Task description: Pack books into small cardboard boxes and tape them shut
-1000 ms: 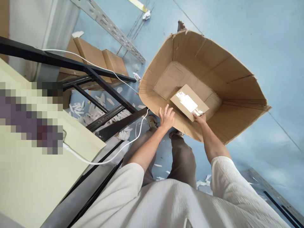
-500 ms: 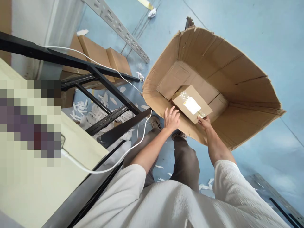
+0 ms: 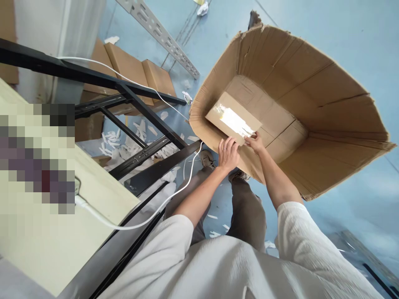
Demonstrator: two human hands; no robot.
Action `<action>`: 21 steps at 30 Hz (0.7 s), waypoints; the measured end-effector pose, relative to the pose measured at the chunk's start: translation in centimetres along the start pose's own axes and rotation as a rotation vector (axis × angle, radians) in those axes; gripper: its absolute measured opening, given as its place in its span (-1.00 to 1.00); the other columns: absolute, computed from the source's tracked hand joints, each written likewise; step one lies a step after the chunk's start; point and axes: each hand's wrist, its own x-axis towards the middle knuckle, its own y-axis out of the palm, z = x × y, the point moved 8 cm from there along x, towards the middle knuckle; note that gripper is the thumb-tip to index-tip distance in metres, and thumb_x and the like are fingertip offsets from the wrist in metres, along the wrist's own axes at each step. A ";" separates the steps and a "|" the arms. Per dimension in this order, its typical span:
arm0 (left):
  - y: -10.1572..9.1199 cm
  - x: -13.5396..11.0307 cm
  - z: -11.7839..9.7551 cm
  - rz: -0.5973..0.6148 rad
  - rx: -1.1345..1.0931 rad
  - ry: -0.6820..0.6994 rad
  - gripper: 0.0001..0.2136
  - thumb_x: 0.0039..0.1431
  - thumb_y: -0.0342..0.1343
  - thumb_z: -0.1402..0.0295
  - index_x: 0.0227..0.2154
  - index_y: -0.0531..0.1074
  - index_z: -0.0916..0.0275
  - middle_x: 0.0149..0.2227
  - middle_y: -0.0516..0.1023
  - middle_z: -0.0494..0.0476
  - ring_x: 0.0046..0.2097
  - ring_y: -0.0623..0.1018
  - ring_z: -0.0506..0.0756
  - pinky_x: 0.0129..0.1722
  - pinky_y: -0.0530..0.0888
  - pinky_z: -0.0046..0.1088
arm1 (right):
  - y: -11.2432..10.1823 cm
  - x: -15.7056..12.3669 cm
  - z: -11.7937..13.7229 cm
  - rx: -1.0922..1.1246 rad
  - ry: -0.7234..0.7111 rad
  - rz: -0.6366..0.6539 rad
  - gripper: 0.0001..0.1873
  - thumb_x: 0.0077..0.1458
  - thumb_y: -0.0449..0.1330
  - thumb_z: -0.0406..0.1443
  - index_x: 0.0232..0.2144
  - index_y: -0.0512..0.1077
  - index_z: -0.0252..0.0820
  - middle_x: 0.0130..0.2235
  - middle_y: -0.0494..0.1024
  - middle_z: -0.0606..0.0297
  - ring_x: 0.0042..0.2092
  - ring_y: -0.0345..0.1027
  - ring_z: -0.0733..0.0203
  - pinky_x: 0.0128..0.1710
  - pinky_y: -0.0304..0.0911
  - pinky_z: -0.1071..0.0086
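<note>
A large, open cardboard carton with a ragged rim stands in front of me. Inside it, toward its left side, is a small cardboard box with a bright white label and shiny tape on top. My right hand reaches over the carton's near wall and grips the small box at its near right corner, thumb and fingers closed there. My left hand is over the near wall, close to the small box's near edge. Its fingers are stretched forward and slightly bent; whether they touch the box is unclear.
On my left are a pale tabletop, a black metal frame and a hanging white cable. Paper scraps litter the floor beneath. Brown boxes and a perforated metal bar lie beyond.
The small box has shifted left and away from me inside the carton, with my right hand moving left along with it. My left hand's fingers have drawn closer together.
</note>
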 end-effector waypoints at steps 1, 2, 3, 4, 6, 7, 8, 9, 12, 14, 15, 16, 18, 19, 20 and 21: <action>0.0 -0.1 0.1 -0.005 -0.001 -0.007 -0.62 0.38 0.05 0.52 0.18 0.55 0.16 0.41 0.57 0.39 0.57 0.41 0.30 0.66 0.13 0.26 | 1.4 0.5 0.6 -0.008 -0.009 0.042 -0.02 -0.12 0.66 -0.05 0.31 0.40 0.10 0.22 0.63 0.13 0.10 0.66 -0.08 -0.01 0.76 0.01; 0.0 -0.1 0.1 -0.006 -0.005 -0.011 -0.61 0.38 0.04 0.52 0.19 0.53 0.15 0.43 0.55 0.39 0.58 0.39 0.29 0.66 0.13 0.26 | 2.4 0.8 1.0 -0.024 -0.011 0.082 -0.01 -0.10 0.65 -0.05 0.34 0.39 0.11 0.24 0.62 0.14 0.10 0.65 -0.07 -0.01 0.76 0.01; 0.0 -0.2 0.2 -0.003 -0.011 -0.013 -0.59 0.38 0.03 0.53 0.20 0.51 0.15 0.44 0.54 0.39 0.59 0.38 0.28 0.66 0.12 0.26 | 3.0 0.8 1.2 -0.039 -0.004 0.112 0.00 -0.08 0.63 -0.05 0.37 0.39 0.12 0.26 0.62 0.14 0.12 0.64 -0.08 0.00 0.76 0.01; 0.0 -0.2 0.2 0.005 -0.020 -0.016 -0.58 0.38 0.03 0.53 0.22 0.49 0.14 0.46 0.53 0.38 0.60 0.37 0.27 0.66 0.11 0.26 | 3.2 0.6 1.4 -0.052 0.011 0.128 0.00 -0.06 0.62 -0.05 0.40 0.38 0.13 0.29 0.60 0.13 0.14 0.63 -0.09 0.01 0.75 0.01; -0.1 -0.2 0.1 0.034 -0.041 -0.032 -0.55 0.39 0.02 0.52 0.27 0.46 0.14 0.48 0.50 0.38 0.62 0.34 0.27 0.66 0.09 0.26 | 2.3 -0.4 1.5 -0.064 0.055 0.108 0.02 -0.02 0.58 -0.08 0.45 0.36 0.10 0.37 0.54 0.09 0.21 0.59 -0.12 0.01 0.74 0.02; -0.3 -0.2 0.1 0.054 -0.051 -0.047 -0.53 0.39 0.01 0.52 0.30 0.45 0.14 0.50 0.48 0.39 0.62 0.32 0.27 0.66 0.08 0.26 | 1.5 -1.2 1.5 -0.062 0.079 0.080 0.02 0.00 0.57 -0.09 0.47 0.36 0.07 0.40 0.52 0.06 0.23 0.58 -0.14 0.02 0.74 0.03; -0.6 -0.1 0.1 0.075 -0.061 -0.065 -0.51 0.40 0.00 0.52 0.32 0.44 0.15 0.51 0.46 0.40 0.63 0.31 0.28 0.66 0.08 0.25 | 0.7 -2.1 1.6 -0.058 0.102 0.048 0.01 0.02 0.55 -0.10 0.48 0.36 0.04 0.41 0.51 0.03 0.23 0.58 -0.14 0.02 0.74 0.04; -0.9 -0.1 0.0 0.094 -0.071 -0.084 -0.49 0.40 -0.01 0.52 0.35 0.43 0.16 0.52 0.44 0.40 0.63 0.31 0.29 0.65 0.09 0.24 | -0.2 -3.2 1.8 -0.056 0.122 0.021 -0.02 0.04 0.53 -0.11 0.48 0.38 0.00 0.39 0.52 0.01 0.22 0.59 -0.14 0.02 0.73 0.05; -2.8 -0.4 -1.0 0.126 -0.107 -0.122 -0.43 0.39 0.00 0.51 0.43 0.40 0.16 0.54 0.41 0.41 0.62 0.31 0.32 0.62 0.16 0.21 | -2.2 -7.2 2.8 -0.067 0.158 -0.026 -0.16 0.09 0.50 -0.10 0.39 0.47 -0.04 0.29 0.58 0.00 0.14 0.63 -0.11 0.00 0.72 0.11; -4.5 -0.7 -2.4 0.131 -0.132 -0.130 -0.39 0.37 0.02 0.52 0.46 0.38 0.17 0.54 0.40 0.42 0.61 0.32 0.34 0.60 0.20 0.19 | -3.2 -10.2 4.1 -0.081 0.157 -0.056 -0.26 0.11 0.50 -0.09 0.32 0.52 -0.04 0.24 0.60 0.01 0.09 0.64 -0.07 -0.02 0.70 0.13; -5.5 -0.9 -3.4 0.136 -0.143 -0.129 -0.38 0.37 0.02 0.53 0.47 0.38 0.17 0.53 0.40 0.43 0.60 0.33 0.34 0.60 0.22 0.18 | -3.6 -11.9 4.9 -0.088 0.155 -0.072 -0.30 0.11 0.49 -0.09 0.28 0.53 -0.04 0.23 0.61 0.01 0.06 0.65 -0.04 -0.03 0.70 0.15; -6.5 -1.2 -4.5 0.145 -0.154 -0.125 -0.37 0.36 0.03 0.53 0.48 0.37 0.18 0.53 0.40 0.43 0.59 0.34 0.34 0.59 0.23 0.16 | -4.0 -13.6 5.8 -0.096 0.153 -0.089 -0.34 0.12 0.49 -0.08 0.24 0.54 -0.04 0.22 0.61 0.03 0.03 0.65 -0.01 -0.04 0.69 0.17; -8.8 -1.7 -7.0 0.171 -0.173 -0.107 -0.37 0.36 0.03 0.54 0.47 0.37 0.19 0.54 0.39 0.44 0.58 0.35 0.32 0.58 0.27 0.13 | -4.6 -17.1 8.0 -0.108 0.154 -0.119 -0.42 0.13 0.47 -0.07 0.17 0.55 -0.03 0.18 0.63 0.06 -0.02 0.65 0.04 -0.09 0.67 0.22; -10.1 -2.0 -8.3 0.183 -0.183 -0.092 -0.39 0.37 0.02 0.54 0.46 0.38 0.20 0.54 0.39 0.43 0.58 0.35 0.32 0.57 0.29 0.11 | -4.8 -18.9 9.2 -0.112 0.153 -0.132 -0.45 0.13 0.47 -0.06 0.13 0.56 -0.03 0.16 0.64 0.09 -0.05 0.65 0.07 -0.12 0.66 0.25; -11.5 -2.2 -9.7 0.192 -0.195 -0.073 -0.41 0.38 0.02 0.53 0.45 0.39 0.20 0.53 0.39 0.43 0.58 0.36 0.32 0.56 0.31 0.10 | -4.8 -20.7 10.6 -0.115 0.151 -0.142 -0.48 0.13 0.46 -0.06 0.10 0.56 -0.02 0.13 0.64 0.12 -0.07 0.65 0.09 -0.15 0.64 0.28; -13.1 -2.4 -11.0 0.195 -0.207 -0.052 -0.43 0.39 0.01 0.52 0.43 0.41 0.20 0.53 0.40 0.42 0.57 0.37 0.32 0.55 0.33 0.10 | -4.8 -22.4 12.0 -0.118 0.145 -0.149 -0.51 0.12 0.45 -0.07 0.07 0.56 -0.01 0.09 0.65 0.15 -0.08 0.65 0.10 -0.18 0.62 0.31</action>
